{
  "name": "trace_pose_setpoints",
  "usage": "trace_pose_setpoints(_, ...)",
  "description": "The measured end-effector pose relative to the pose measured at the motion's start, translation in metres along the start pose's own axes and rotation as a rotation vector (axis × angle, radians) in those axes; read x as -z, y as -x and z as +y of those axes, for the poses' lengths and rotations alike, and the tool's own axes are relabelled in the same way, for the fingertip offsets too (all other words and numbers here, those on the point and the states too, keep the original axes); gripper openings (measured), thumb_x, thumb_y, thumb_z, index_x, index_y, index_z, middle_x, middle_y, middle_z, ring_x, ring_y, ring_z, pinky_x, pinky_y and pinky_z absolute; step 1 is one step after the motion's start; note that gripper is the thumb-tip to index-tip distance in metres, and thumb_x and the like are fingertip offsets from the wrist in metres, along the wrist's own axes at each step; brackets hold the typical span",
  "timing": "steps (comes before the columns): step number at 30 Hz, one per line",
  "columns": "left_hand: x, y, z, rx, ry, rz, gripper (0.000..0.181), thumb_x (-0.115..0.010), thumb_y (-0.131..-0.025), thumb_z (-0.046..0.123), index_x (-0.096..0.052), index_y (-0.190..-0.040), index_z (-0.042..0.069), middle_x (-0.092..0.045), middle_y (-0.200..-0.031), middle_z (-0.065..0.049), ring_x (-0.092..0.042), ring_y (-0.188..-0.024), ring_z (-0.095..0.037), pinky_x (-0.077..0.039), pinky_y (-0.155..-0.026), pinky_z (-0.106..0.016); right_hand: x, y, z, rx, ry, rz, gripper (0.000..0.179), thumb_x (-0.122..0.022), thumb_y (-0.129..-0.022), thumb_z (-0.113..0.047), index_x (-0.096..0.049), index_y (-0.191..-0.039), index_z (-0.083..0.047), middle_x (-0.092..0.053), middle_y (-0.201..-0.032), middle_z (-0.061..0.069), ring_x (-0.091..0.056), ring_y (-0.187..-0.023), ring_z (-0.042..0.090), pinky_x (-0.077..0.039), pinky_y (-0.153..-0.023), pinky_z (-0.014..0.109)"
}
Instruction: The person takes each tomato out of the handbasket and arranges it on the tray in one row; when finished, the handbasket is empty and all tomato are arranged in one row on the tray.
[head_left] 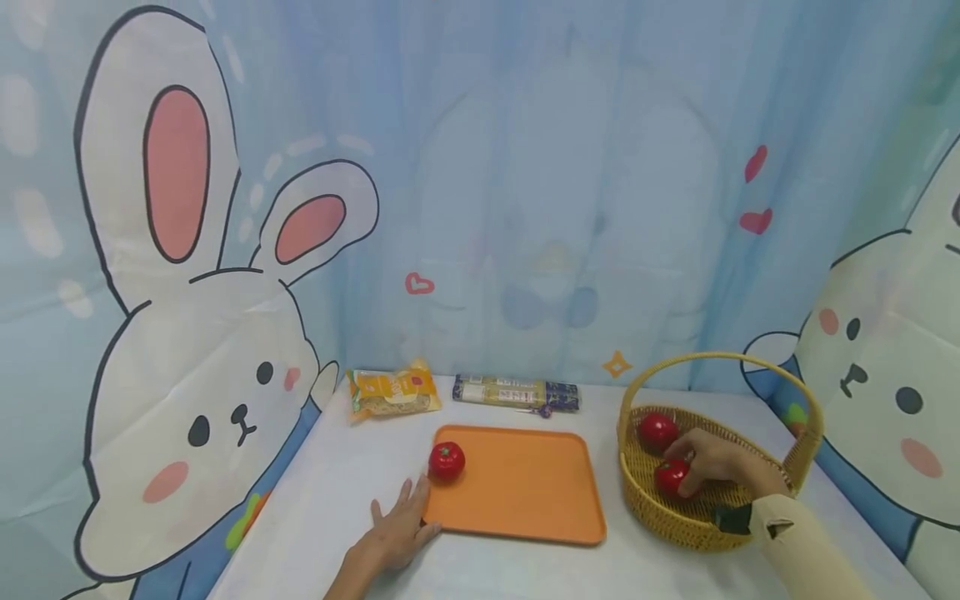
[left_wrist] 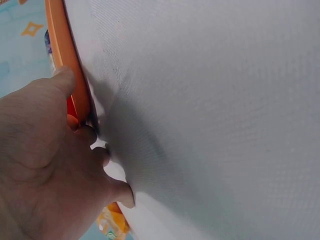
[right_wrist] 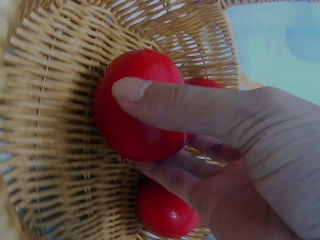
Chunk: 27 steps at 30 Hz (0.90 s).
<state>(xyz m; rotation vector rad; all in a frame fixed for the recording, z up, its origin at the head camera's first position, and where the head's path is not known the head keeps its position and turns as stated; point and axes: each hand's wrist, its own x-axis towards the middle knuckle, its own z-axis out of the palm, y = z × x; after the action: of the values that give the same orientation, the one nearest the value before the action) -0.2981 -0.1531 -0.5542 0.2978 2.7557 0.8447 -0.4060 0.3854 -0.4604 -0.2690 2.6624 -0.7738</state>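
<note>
My right hand [head_left: 708, 460] reaches into a wicker basket [head_left: 693, 535] and grips a red tomato [right_wrist: 137, 112], thumb across it and fingers around its other side. Below the fingers in the right wrist view lies a second tomato [right_wrist: 167, 209]. Part of another red thing [right_wrist: 206, 83] shows behind the gripped one, mostly hidden. At the left edge of an orange tray [head_left: 517, 487], my left hand [head_left: 397, 527] has its fingers spread on the white table. Its thumb touches the tray rim in the left wrist view. One tomato [head_left: 447, 462] sits in the tray's upper left corner.
Behind the tray lie a yellow food bag [head_left: 395, 393] and a long blue-and-yellow packet [head_left: 517, 392], with a small purple item [head_left: 545, 411] in front of the packet. The basket's tall handle [head_left: 708, 357] arches over the right arm. A rabbit-print curtain [head_left: 517, 192] closes off the back.
</note>
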Motion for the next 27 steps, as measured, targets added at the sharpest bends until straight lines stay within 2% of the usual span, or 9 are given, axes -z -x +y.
trace_pose_setpoints(6,-0.004,-0.002,-0.005,-0.016,0.006,0.011,0.087,-0.063,-0.108,0.047,-0.025,-0.170,0.000,-0.025,-0.177,-0.020,-0.012,-0.165,-0.044,0.009,-0.116,-0.087,-0.007,-0.003,-0.006,-0.004,-0.019,0.023,0.061,-0.093,-0.075,0.000,-0.070,-0.131,0.005,-0.066,-0.131,0.027,-0.061,-0.122,0.047,-0.054,-0.103,0.066)
trace_pose_setpoints(10,-0.001,0.001,-0.001,-0.002,0.002,0.006,0.086,-0.064,-0.108,0.044,-0.025,-0.169,-0.001,-0.025,-0.177,-0.021,-0.012,-0.165,-0.045,0.009,-0.117,-0.086,-0.007,-0.003,-0.009,0.066,-0.024,0.037,0.063,-0.094,-0.074,-0.003,-0.070,-0.132,0.004,-0.066,-0.135,0.027,-0.059,-0.127,0.050,-0.052,-0.105,0.067)
trace_pose_setpoints(16,0.001,0.006,0.006,-0.005,-0.008,0.012,0.083,-0.061,-0.110,0.043,-0.024,-0.169,-0.001,-0.024,-0.177,-0.021,-0.012,-0.165,-0.045,0.008,-0.118,-0.085,-0.009,0.002,-0.014,0.171,-0.052,0.059,0.074,-0.095,-0.075,-0.006,-0.063,-0.140,0.008,-0.062,-0.141,0.033,-0.056,-0.130,0.057,-0.051,-0.106,0.069)
trace_pose_setpoints(21,0.002,0.005,0.006,0.011,-0.011,0.000,0.083,-0.061,-0.110,0.041,-0.023,-0.170,0.000,-0.024,-0.178,-0.019,-0.011,-0.166,-0.043,0.008,-0.119,-0.084,-0.011,0.010,-0.018,0.255,-0.084,0.078,0.076,-0.097,-0.077,-0.010,-0.062,-0.141,0.011,-0.060,-0.141,0.036,-0.058,-0.128,0.057,-0.058,-0.099,0.062)
trace_pose_setpoints(24,0.004,0.005,0.007,0.011,-0.028,-0.006,0.082,-0.063,-0.109,0.040,-0.025,-0.169,-0.001,-0.025,-0.177,-0.020,-0.012,-0.165,-0.044,0.006,-0.117,-0.086,-0.010,0.016,-0.024,0.269,-0.098,0.100,0.075,-0.098,-0.076,-0.011,-0.063,-0.139,0.010,-0.062,-0.139,0.035,-0.060,-0.126,0.054,-0.061,-0.096,0.058)
trace_pose_setpoints(27,0.000,0.000,-0.001,-0.004,-0.024,0.005,0.085,-0.064,-0.108,0.044,-0.025,-0.169,-0.001,-0.026,-0.177,-0.020,-0.013,-0.165,-0.045,0.007,-0.116,-0.087,-0.009,0.022,-0.031,0.276,-0.128,0.121,0.075,-0.098,-0.076,-0.011,-0.062,-0.138,0.009,-0.063,-0.137,0.032,-0.061,-0.125,0.050,-0.062,-0.094,0.053)
